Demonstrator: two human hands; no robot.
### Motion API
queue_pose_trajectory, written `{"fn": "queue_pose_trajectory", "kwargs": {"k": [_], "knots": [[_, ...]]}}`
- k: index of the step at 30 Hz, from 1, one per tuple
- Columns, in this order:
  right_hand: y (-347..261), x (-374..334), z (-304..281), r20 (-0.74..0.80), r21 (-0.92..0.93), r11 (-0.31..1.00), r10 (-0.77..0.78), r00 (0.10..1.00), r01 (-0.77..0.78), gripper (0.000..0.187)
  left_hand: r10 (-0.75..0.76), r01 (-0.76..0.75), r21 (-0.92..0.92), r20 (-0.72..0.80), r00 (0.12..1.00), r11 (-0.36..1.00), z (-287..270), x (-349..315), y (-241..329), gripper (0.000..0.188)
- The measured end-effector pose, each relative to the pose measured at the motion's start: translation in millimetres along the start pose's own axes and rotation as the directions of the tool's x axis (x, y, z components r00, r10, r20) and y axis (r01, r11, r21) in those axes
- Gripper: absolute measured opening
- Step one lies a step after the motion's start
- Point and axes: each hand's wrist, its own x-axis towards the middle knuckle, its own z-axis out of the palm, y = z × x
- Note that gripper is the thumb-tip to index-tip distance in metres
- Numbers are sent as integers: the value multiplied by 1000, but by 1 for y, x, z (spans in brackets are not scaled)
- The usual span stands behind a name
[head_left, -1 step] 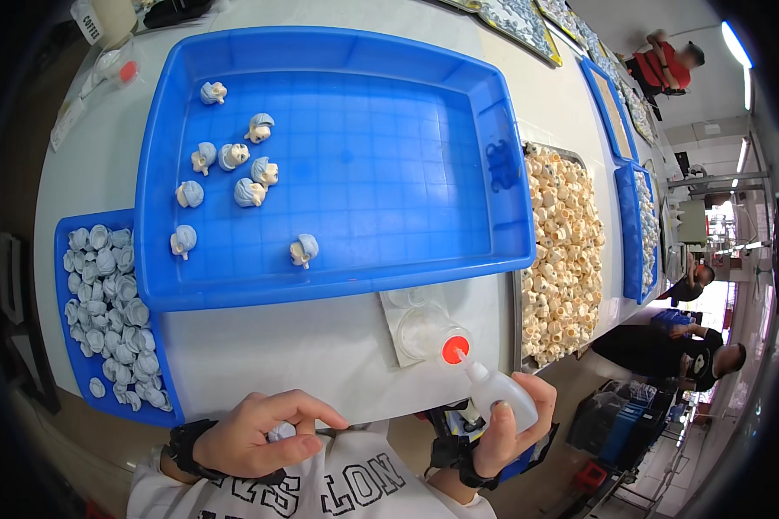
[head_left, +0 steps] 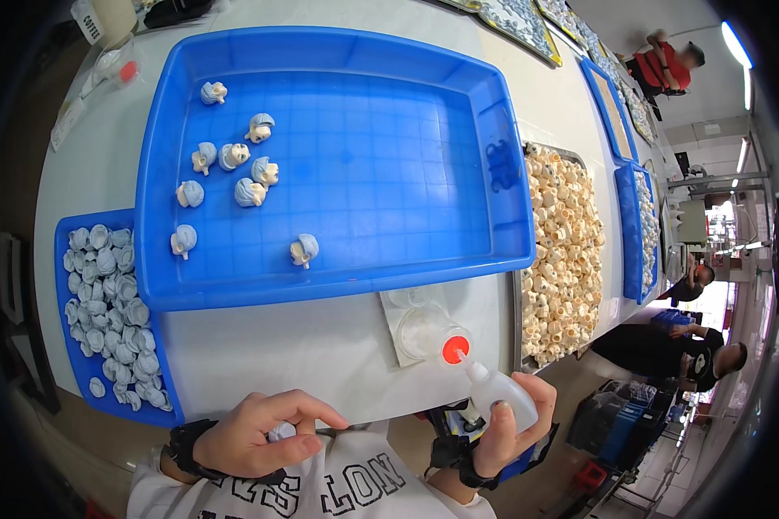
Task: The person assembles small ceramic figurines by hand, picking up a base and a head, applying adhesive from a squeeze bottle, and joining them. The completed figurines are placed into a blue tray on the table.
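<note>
My left hand (head_left: 264,432) is curled at the near edge of the table, its fingers closed on a small light blue hair piece (head_left: 280,431) that they mostly cover. In my right hand (head_left: 518,424) is a white translucent squeeze bottle (head_left: 502,398), tilted so its thin nozzle meets the red round top (head_left: 455,349) of a clear container. Beyond my hands stands a big blue tray (head_left: 389,190), with several small doll heads (head_left: 249,192) with light blue hair at its left side.
To the left, a smaller blue bin (head_left: 69,233) holds many loose light blue hair pieces (head_left: 104,303). A metal tray (head_left: 518,346) of cream doll heads (head_left: 563,259) stands at the right. Farther off are more blue trays (head_left: 625,233) and several people, one in black (head_left: 666,350).
</note>
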Motion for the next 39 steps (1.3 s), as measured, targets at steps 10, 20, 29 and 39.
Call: {"fn": "queue_pose_trajectory", "kwargs": {"k": [10,20,29,39], "knots": [[1,-1,-1,25,-70,998,10,1000,-8,39,4,-4,3,-2,1000,1000,1,-2,-3,25],[18,-9,-2,-42,97,995,24,999,-20,45,-7,7,8,-5,1000,1000,2,-3,-5,26],[40,-16,-1,-23,232,970,86,996,-78,59,-10,10,9,-7,1000,1000,4,-3,-4,26],[30,-21,-2,-15,264,950,179,984,-169,56,-24,25,60,-14,1000,998,5,-2,-2,26]]}}
